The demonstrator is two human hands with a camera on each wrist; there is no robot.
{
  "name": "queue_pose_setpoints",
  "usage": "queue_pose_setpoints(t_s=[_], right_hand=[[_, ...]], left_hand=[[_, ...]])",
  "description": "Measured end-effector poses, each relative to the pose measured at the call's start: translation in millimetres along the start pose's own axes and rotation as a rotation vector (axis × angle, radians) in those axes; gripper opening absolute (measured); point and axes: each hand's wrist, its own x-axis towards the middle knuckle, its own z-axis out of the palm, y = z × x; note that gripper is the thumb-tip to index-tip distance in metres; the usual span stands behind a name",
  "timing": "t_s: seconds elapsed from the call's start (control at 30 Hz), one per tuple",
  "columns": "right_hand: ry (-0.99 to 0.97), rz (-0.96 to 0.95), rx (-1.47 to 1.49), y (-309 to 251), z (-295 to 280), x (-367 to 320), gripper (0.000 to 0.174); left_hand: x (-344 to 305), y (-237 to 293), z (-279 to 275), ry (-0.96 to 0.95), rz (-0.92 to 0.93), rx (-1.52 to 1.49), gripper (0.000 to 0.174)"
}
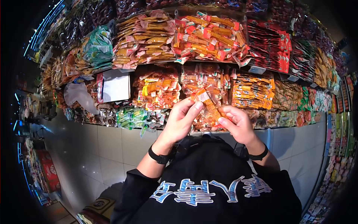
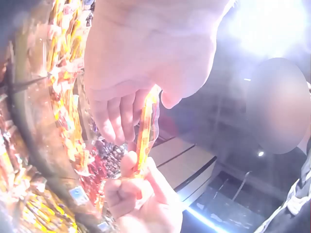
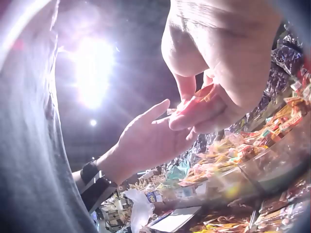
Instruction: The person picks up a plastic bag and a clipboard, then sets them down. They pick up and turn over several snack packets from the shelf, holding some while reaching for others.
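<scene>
A slim clear-wrapped snack packet (image 1: 211, 109) with orange-brown contents and a pale label is held slantwise between both hands, over the lower row of bins. My left hand (image 1: 182, 120) pinches its upper left end, thumb on top and fingers beneath. At the lower right end, my right hand (image 1: 238, 125) grips the packet between thumb and curled fingers. The left wrist view shows the packet (image 2: 146, 131) edge-on, running from the left palm down to the right fingers. In the right wrist view the right hand (image 3: 218, 58) hides most of it.
Bins of wrapped snacks (image 1: 145, 35) rise in tiers ahead. Orange packets (image 1: 251, 93) lie right of the hands. A white sheet (image 1: 115, 86) and a translucent plastic bag (image 1: 80, 95) sit to the left. Tiled floor (image 1: 110, 145) shows below, with more shelves (image 1: 337, 149) at the right.
</scene>
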Motion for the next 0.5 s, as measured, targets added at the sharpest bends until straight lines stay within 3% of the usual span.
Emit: queue_pose_setpoints(t_s=[0.23,0.4,0.5], right_hand=[[-0.122,0.019,0.069,-5,-40,-29,0.019],[-0.194,0.104,0.097,-11,-51,-40,0.022],[-0.257,0.106,0.093,-11,-53,-41,0.026]], left_hand=[[-1,-3,60,-0.053,-0.020,-0.220,0.029],[-1,2,77,0.016,0.015,-0.412,0.044],[-4,5,79,0.048,0.069,-0.367,0.050]])
